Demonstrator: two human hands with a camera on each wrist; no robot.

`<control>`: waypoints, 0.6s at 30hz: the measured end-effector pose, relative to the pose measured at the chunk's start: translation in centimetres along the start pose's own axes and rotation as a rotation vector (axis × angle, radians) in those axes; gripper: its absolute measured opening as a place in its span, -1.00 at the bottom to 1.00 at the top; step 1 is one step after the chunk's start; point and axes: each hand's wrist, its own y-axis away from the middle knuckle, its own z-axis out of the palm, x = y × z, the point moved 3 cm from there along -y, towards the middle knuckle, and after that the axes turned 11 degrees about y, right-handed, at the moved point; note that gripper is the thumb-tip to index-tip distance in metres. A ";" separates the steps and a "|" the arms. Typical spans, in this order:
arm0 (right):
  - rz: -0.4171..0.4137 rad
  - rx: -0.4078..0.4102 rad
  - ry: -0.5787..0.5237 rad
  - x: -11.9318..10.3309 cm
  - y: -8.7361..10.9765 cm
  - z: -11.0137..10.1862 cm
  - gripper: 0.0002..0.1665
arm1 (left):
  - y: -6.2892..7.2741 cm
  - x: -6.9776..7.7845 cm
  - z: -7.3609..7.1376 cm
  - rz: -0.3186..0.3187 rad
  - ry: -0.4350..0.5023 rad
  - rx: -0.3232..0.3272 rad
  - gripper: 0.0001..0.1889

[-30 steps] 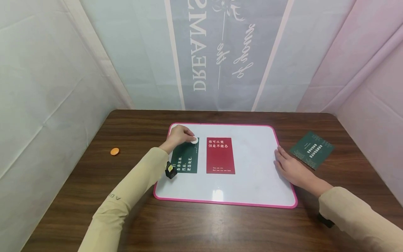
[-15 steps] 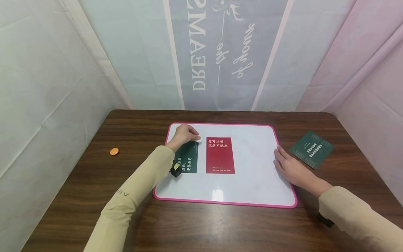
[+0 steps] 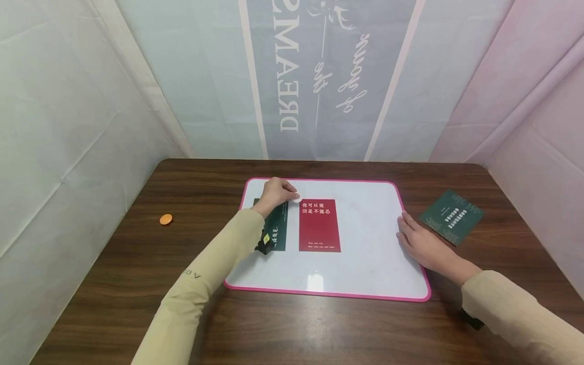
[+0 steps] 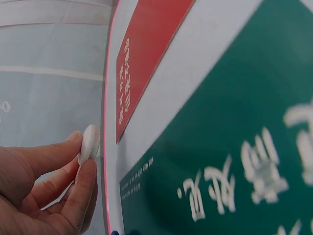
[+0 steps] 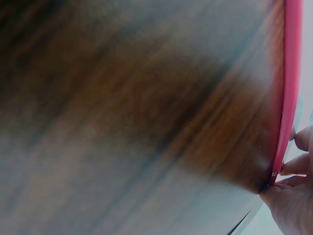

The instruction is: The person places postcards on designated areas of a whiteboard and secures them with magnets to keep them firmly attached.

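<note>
In the left wrist view, my left hand [image 3: 275, 194] pinches a round white magnet [image 4: 90, 143] between thumb and fingertips. It hovers by the top left corner of a red card [image 3: 319, 226], which lies on a whiteboard [image 3: 374, 238] with a pink rim. Left of it on the board is a dark green card [image 3: 280, 230], partly hidden by my left hand and wrist. At the board's right rim, my right hand [image 3: 417, 242] holds the edge, with fingers over the white surface and a digit against the pink frame [image 5: 289, 83] in the right wrist view.
An orange round magnet [image 3: 166, 219] lies on the wooden table [image 3: 137, 284] to the left. Another green card [image 3: 452, 217] rests at an angle on the table, right of the board. Behind the table hangs a printed curtain [image 3: 337, 81].
My left hand has carried the white magnet rightward, from the green card's top right corner to the red card's top left corner. The right hand stays at the board's edge.
</note>
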 end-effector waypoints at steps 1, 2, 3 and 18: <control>0.000 0.000 0.000 0.0 0.0 0.0 -0.26 | 0.0 0.1 0.2 0.003 0.002 0.001 -0.81; 0.000 0.000 0.000 0.0 0.0 0.0 -0.26 | 0.0 0.2 0.3 0.006 0.005 0.001 -0.81; 0.000 0.000 0.002 0.0 0.0 0.1 -0.26 | 0.0 0.3 0.5 0.010 0.006 0.001 -0.81; -0.004 0.010 0.011 0.1 0.0 0.1 -0.26 | -0.4 1.0 2.8 0.012 0.025 0.049 -0.80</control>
